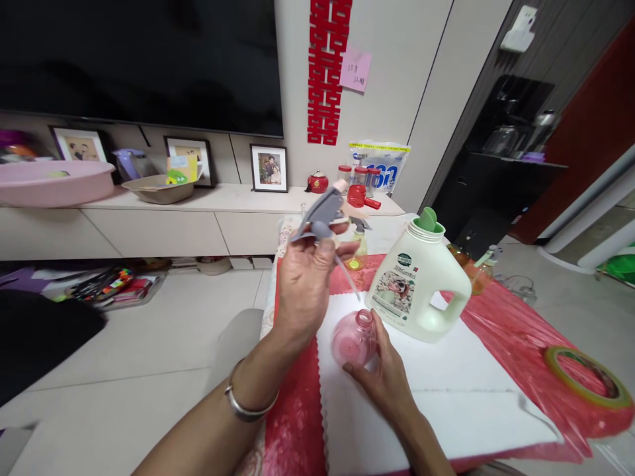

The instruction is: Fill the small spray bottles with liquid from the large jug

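Note:
My left hand [305, 281] is closed around a grey trigger spray head [322, 215], raised above the table. Its thin dip tube slants down, the lower end just above the mouth of a small pink see-through bottle [350, 340]. Fingers and thumb of my right hand [387, 377] grip that bottle from the right, its open neck tilted up. Right behind it stands a pale green detergent jug [391, 301] with a handle and a darker green spout in its uncapped mouth. A yellowish spray bottle [356, 254] is partly hidden behind my left fingers.
White sheeting [446, 403] lies over a red plastic cover [501, 317] on the table. A roll of tape [590, 377] rests at the right edge. An orange spray bottle [481, 272] stands behind the jug. Along the wall runs a low cabinet [163, 231] with photo frames and basins.

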Demonstrator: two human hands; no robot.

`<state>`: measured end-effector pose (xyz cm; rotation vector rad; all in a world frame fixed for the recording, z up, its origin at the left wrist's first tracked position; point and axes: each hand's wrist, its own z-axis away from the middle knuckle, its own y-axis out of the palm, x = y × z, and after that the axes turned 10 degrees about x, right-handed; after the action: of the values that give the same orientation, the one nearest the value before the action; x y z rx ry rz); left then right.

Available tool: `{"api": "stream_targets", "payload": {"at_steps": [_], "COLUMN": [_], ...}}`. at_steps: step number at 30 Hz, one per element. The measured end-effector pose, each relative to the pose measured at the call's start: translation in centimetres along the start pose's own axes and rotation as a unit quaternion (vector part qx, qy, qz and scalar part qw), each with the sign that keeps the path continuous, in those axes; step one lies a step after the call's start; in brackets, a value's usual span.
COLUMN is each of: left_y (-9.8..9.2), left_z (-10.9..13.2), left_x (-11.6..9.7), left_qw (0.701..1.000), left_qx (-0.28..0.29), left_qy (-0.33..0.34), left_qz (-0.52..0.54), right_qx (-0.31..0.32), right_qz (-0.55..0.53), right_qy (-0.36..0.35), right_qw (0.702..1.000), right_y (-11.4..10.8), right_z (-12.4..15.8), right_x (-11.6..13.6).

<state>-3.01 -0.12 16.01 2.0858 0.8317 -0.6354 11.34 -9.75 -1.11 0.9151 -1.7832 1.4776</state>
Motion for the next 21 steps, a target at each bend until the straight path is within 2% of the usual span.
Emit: {"api": "stream_targets", "payload": {"at_steps": [4, 7, 9, 12, 13, 17, 21], "left_y": [-1.9, -4.0, -5.3, -6.8, -7.1, -7.7, -7.9], "left_z": [-0.6, -0.1, 0.6, 1.7, 2.0, 2.9, 2.9], "left_x": [-1.0, 0.6, 2.5, 5.7, 6.7, 9.7, 11.6], "left_qw": [0.995, 0.988, 0.982, 0.952, 0.946, 0.93, 0.921], "left_qx": [-0.084, -0.143, -0.175, -0.26, -0.271, -0.307, -0.327], "left_qy": [0.051, 0.049, 0.005, -0.097, -0.117, -0.159, -0.182], "left_qz": [-0.001, 0.021, 0.068, 0.133, 0.136, 0.128, 0.104], "right_qx": [0.0, 0.002, 0.001, -0.003, -0.004, -0.007, -0.007], "right_qz": [0.008, 0.016, 0.019, 0.023, 0.025, 0.032, 0.036], "right_qy": [-0.004, -0.008, -0.008, -0.016, -0.019, -0.03, -0.037], "right_qw": [1.0, 1.0, 1.0, 1.0, 0.999, 0.999, 0.999], "right_y": [0.1, 0.2, 0.2, 0.2, 0.2, 0.2, 0.2], "right_z": [0.1, 0.2, 0.2, 0.2, 0.2, 0.3, 0.4], "right_x": [-0.2, -0.2, -0.2, -0.3, -0.4, -0.5, -0.6]}}
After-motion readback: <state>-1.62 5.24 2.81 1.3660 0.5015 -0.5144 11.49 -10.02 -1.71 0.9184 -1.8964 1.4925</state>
